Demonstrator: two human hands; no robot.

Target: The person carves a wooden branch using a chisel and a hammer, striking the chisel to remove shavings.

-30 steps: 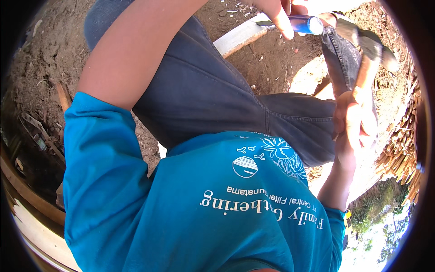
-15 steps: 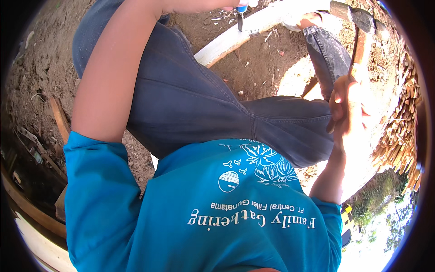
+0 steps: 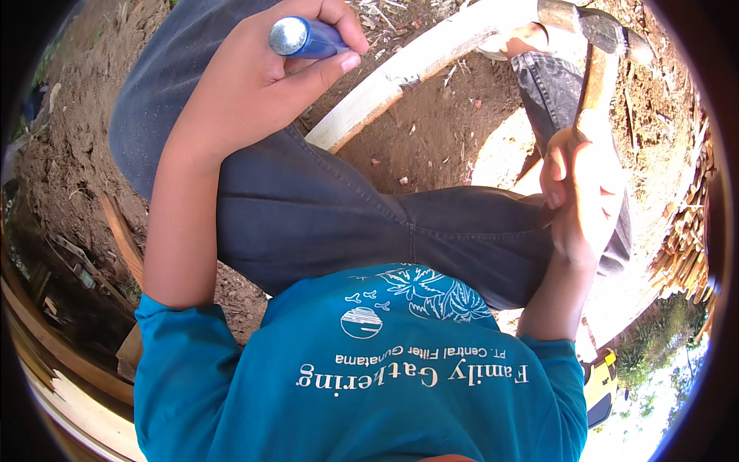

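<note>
My left hand (image 3: 250,96) is closed around the blue handle of a chisel (image 3: 319,42), its shiny metal cap turned up toward me. The blade does not show now. Beyond and to the right of that hand lies a long pale piece of wood (image 3: 350,115), with a notch cut about midway along its visible length. On the right, my right hand (image 3: 581,185) grips the wooden handle of a hammer (image 3: 597,88). The hammer's metal head points away from me, at the far right, close to the wood's far end.
My legs in dark trousers (image 3: 308,204) are spread around the wood, with a foot (image 3: 527,40) near its far end. Wood chips litter the brown soil (image 3: 439,138). A stack of thin sticks (image 3: 685,239) is at the right, and a loose wooden strip (image 3: 122,235) lies at the left.
My left hand has drawn back toward me with the chisel, lifting its blade off the wood. The notch is now uncovered. My right hand still holds the hammer, little moved.
</note>
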